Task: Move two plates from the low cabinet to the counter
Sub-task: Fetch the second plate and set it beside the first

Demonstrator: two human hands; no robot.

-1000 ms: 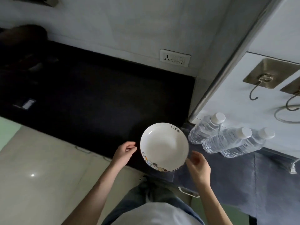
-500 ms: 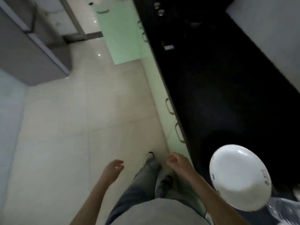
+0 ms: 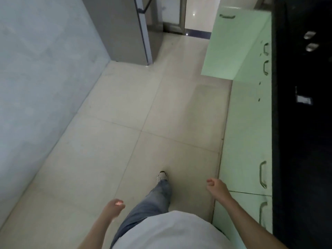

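Head view of a person standing on a pale tiled floor (image 3: 111, 141) beside a black desk (image 3: 301, 141) that is running along the right edge of the frame. The left hand (image 3: 115, 206) is hanging well away from the desk, over the floor, with its fingers loosely curled and nothing in its grasp. The right hand (image 3: 217, 186) is hovering nearer the desk, just in front of the low cabinet (image 3: 246, 141), with its fingers likewise loosely curled and gripping nothing. The pale green cabinet fronts are sitting directly under the desk edge, each carrying a metal handle (image 3: 263, 174). Farther along the desk, one cabinet door (image 3: 235, 45) is standing open and projecting out over the floor. Where the plates are lying cannot be told from this view. A small white item (image 3: 303, 100) and two metallic pieces (image 3: 309, 40) are resting on the dark desk surface; what they are is too dim to tell. One leg in blue jeans (image 3: 156, 198) is extending ahead, ending in a light shoe (image 3: 162, 177). Across the floor from the desk, a grey wall (image 3: 36, 69) and a tall grey unit (image 3: 122, 27) are closing the passage.
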